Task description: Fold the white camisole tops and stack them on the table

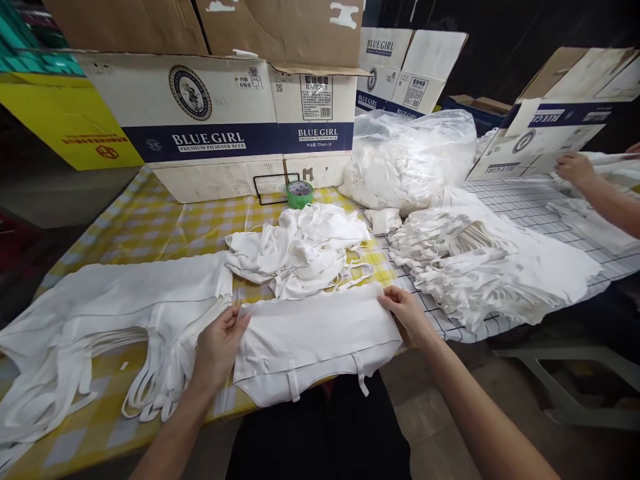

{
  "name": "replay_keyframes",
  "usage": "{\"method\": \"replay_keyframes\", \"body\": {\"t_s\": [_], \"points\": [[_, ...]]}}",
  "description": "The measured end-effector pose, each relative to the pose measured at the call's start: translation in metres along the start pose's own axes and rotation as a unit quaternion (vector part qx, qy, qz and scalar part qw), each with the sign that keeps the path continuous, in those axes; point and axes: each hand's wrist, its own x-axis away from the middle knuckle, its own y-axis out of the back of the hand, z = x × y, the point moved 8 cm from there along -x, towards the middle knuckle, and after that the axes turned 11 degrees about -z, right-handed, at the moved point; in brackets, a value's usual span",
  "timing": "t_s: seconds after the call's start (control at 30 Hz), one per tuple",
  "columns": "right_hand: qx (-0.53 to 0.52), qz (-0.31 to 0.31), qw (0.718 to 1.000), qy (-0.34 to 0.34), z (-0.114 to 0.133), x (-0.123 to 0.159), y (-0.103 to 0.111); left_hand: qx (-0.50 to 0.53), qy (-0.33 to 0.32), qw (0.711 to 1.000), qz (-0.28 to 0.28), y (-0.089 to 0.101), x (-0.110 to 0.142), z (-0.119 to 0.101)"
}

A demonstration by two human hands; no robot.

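Tabletop: fingers (239,320) pinching white garment (320,333).

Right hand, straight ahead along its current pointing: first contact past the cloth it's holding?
Beyond the white cloth at its fingertips, the right hand would probably meet the crumpled white heap, loose straps first. Height clearance unclear.

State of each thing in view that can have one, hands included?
Left hand: pinching the garment's left end.
Right hand: pinching its right end.
White garment: spread out, straps dangling.
Left stack: layered, straps trailing.
Middle heap: crumpled, loose.
Right pile: layered, ruffled at its near left side.
Plastic bag: bulging with white cloth.
Green tape roll: lying flat.
Nearest beer carton: flaps raised.
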Motion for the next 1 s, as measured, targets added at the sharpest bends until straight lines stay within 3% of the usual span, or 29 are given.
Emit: {"method": "replay_keyframes", "body": {"t_s": [0.2,0.3,0.47,0.57,0.63,0.77,0.9,1.0], "points": [[0.023,-0.010,1.000,0.005,0.002,-0.001,0.001,-0.049,-0.042,0.997,-0.046,0.003,-0.003,-0.004],[0.090,-0.030,0.995,0.030,0.010,0.002,0.002,-0.081,-0.052,0.993,-0.063,0.003,-0.001,-0.005],[0.318,-0.101,0.931,0.146,0.036,0.024,-0.014,-0.146,-0.060,0.985,-0.071,0.000,0.007,-0.009],[0.401,-0.105,0.896,0.159,0.039,0.037,-0.030,-0.194,-0.073,0.974,-0.091,0.001,0.012,-0.014],[0.421,-0.103,0.888,0.158,0.036,0.039,-0.033,-0.205,-0.081,0.970,-0.098,0.002,0.013,-0.015],[0.364,-0.078,0.913,0.165,0.031,0.033,-0.026,-0.188,-0.082,0.974,-0.093,0.005,0.012,-0.012],[0.286,-0.061,0.950,0.112,0.021,0.022,-0.011,-0.183,-0.075,0.977,-0.083,0.006,0.011,-0.009],[0.257,-0.071,0.960,0.087,0.021,0.018,-0.006,-0.186,-0.071,0.978,-0.068,0.005,0.013,-0.011]]}}
